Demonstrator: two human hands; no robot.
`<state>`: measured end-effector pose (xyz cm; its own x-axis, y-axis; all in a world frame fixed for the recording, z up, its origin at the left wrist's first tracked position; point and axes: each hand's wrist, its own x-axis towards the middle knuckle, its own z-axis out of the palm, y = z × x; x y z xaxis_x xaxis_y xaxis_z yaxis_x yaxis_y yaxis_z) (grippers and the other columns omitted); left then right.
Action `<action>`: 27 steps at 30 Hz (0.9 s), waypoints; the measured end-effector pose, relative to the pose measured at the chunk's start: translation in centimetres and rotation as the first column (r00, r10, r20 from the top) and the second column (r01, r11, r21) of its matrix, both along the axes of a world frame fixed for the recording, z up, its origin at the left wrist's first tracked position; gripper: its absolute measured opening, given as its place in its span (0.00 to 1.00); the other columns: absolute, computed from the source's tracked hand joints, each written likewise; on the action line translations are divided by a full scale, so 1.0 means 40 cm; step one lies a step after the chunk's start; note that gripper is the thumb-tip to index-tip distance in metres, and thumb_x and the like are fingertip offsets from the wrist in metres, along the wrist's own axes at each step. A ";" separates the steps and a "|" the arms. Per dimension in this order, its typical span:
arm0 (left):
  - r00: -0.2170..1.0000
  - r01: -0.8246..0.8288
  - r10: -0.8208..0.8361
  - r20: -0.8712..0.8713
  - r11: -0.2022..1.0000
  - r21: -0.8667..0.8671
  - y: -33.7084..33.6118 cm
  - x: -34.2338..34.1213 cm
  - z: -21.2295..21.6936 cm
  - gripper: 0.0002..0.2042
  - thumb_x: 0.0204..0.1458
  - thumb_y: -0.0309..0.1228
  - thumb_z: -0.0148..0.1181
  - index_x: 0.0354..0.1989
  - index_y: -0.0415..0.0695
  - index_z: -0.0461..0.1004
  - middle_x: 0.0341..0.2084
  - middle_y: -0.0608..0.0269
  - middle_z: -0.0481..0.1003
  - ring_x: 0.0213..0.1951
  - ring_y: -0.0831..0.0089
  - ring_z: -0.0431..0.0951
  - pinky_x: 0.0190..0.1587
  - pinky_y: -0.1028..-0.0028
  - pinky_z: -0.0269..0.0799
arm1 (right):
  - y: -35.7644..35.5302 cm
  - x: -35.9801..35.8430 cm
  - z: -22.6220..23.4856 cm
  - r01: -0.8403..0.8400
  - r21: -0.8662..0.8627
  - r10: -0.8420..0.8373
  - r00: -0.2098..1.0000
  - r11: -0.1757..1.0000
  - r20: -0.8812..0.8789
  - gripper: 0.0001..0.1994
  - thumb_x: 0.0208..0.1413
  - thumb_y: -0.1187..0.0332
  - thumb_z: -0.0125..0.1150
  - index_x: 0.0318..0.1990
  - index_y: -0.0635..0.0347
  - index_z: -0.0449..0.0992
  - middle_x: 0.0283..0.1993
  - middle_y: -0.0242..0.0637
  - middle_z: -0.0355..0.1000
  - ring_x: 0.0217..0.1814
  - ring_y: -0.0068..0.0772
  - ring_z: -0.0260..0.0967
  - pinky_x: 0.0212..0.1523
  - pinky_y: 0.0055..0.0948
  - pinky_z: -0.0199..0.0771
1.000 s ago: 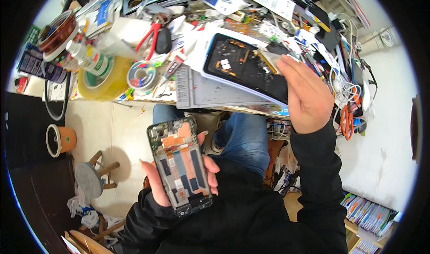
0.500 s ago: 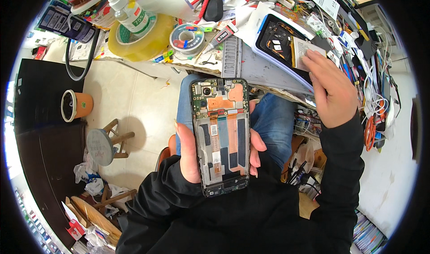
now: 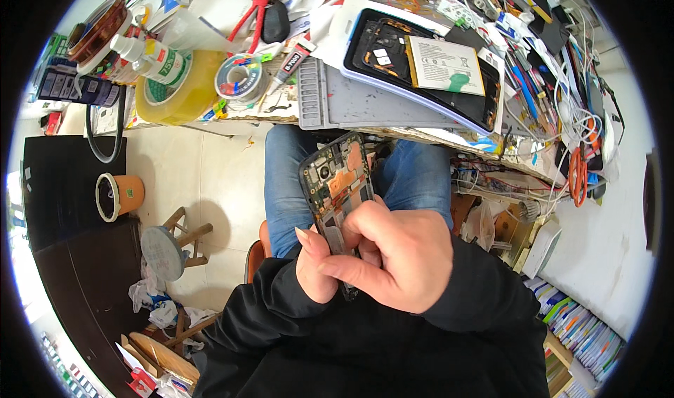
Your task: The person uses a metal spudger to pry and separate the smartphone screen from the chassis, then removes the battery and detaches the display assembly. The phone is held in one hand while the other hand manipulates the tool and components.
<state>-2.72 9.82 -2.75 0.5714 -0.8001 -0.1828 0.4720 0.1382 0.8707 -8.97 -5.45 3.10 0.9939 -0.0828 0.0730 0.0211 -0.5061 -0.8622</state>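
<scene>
My left hand is wrapped round a phone without its back cover, its circuit board and copper-coloured pads showing. The phone tilts above my lap. Over its lower half my right hand is curled, thumb and fingers drawn together against it. Whatever those fingers pinch is hidden beneath the hand. On the bench, a white battery lies on a black phone back cover, which rests in a pale lilac case.
A grey work mat lies under the case. Left of it are a glue tube, a solder spool, a wide tape roll and a bottle. Tools and cables crowd the right. A stool stands on the floor.
My right hand has left the battery and come down onto the phone. The phone is now tilted and partly covered. My view has shifted, moving the bench leftward in the picture.
</scene>
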 end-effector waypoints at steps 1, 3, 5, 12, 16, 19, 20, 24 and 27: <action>0.999 -0.019 0.018 -0.035 1.000 -0.017 -0.004 -0.005 -0.004 0.55 0.59 0.78 0.32 0.80 0.40 0.47 0.76 0.47 0.58 0.67 0.56 0.70 0.68 0.58 0.66 | 0.006 -0.002 -0.016 0.012 0.000 -0.012 1.000 1.000 0.025 0.15 0.58 0.62 0.76 0.33 0.59 0.74 0.20 0.35 0.70 0.18 0.36 0.70 0.21 0.32 0.66; 0.997 -0.039 0.037 -0.066 0.999 -0.037 -0.005 -0.012 -0.008 0.52 0.61 0.74 0.34 0.80 0.40 0.47 0.76 0.46 0.58 0.69 0.55 0.67 0.70 0.57 0.64 | 0.011 -0.005 -0.038 -0.009 -0.022 0.012 0.993 1.000 0.122 0.12 0.60 0.66 0.73 0.32 0.60 0.74 0.20 0.37 0.69 0.18 0.40 0.70 0.21 0.33 0.66; 0.998 -0.040 0.037 -0.057 0.998 -0.051 -0.005 -0.019 -0.011 0.49 0.63 0.70 0.37 0.80 0.40 0.47 0.76 0.46 0.57 0.72 0.54 0.64 0.72 0.56 0.61 | 0.015 -0.006 -0.051 0.014 -0.009 -0.012 0.978 1.000 0.206 0.10 0.61 0.70 0.70 0.31 0.60 0.74 0.20 0.38 0.69 0.18 0.42 0.69 0.21 0.34 0.67; 0.892 -0.392 0.238 -0.383 0.831 -0.395 -0.048 -0.065 -0.056 0.44 0.63 0.60 0.48 0.76 0.35 0.53 0.69 0.39 0.65 0.64 0.48 0.72 0.69 0.53 0.66 | 0.035 -0.003 -0.071 0.189 -0.066 -0.132 0.857 0.980 0.497 0.10 0.53 0.76 0.68 0.24 0.59 0.72 0.17 0.34 0.66 0.14 0.38 0.65 0.19 0.34 0.63; 0.898 -0.432 0.388 -0.207 0.867 -0.250 -0.068 -0.082 -0.043 0.46 0.59 0.67 0.51 0.68 0.33 0.60 0.56 0.40 0.71 0.51 0.53 0.76 0.56 0.55 0.75 | 0.043 0.003 -0.058 0.230 -0.090 -0.148 0.831 0.969 0.537 0.11 0.50 0.76 0.68 0.23 0.59 0.70 0.16 0.34 0.66 0.13 0.37 0.63 0.18 0.32 0.62; 0.852 -0.518 0.494 -0.172 0.845 -0.136 -0.084 -0.076 -0.004 0.48 0.58 0.71 0.44 0.67 0.33 0.62 0.51 0.43 0.74 0.45 0.57 0.79 0.50 0.59 0.78 | 0.033 0.006 -0.042 0.228 -0.122 -0.125 0.825 0.966 0.552 0.10 0.51 0.77 0.68 0.24 0.59 0.71 0.17 0.35 0.66 0.14 0.39 0.63 0.19 0.33 0.63; 0.818 -0.568 0.523 -0.239 0.801 -0.189 -0.089 -0.068 0.009 0.48 0.58 0.71 0.44 0.67 0.33 0.62 0.51 0.43 0.75 0.45 0.57 0.79 0.50 0.59 0.78 | 0.026 0.009 -0.040 0.269 -0.134 -0.161 0.834 0.954 0.528 0.09 0.53 0.77 0.67 0.25 0.59 0.72 0.18 0.36 0.66 0.15 0.40 0.64 0.19 0.34 0.64; 0.877 -0.459 0.444 -0.182 0.887 -0.053 -0.077 -0.020 0.050 0.53 0.56 0.78 0.38 0.64 0.33 0.65 0.51 0.48 0.77 0.45 0.60 0.81 0.51 0.60 0.78 | 0.027 0.023 -0.038 0.251 -0.036 -0.200 0.844 0.967 0.498 0.06 0.58 0.79 0.65 0.29 0.62 0.76 0.19 0.37 0.66 0.17 0.43 0.66 0.22 0.37 0.68; 0.892 -0.436 0.414 -0.184 0.894 -0.102 -0.058 0.003 0.056 0.56 0.54 0.82 0.31 0.63 0.33 0.67 0.49 0.48 0.78 0.46 0.59 0.82 0.52 0.61 0.78 | 0.035 0.026 -0.032 0.213 0.090 -0.232 0.883 0.973 0.408 0.06 0.60 0.78 0.66 0.31 0.63 0.77 0.20 0.39 0.67 0.19 0.43 0.66 0.24 0.35 0.68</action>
<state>-2.61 7.48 -0.51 0.8359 -0.5104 -0.2020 0.4670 0.4678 0.7504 -7.95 -4.04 1.80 0.8294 -0.3101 0.4647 0.2712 -0.5037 -0.8202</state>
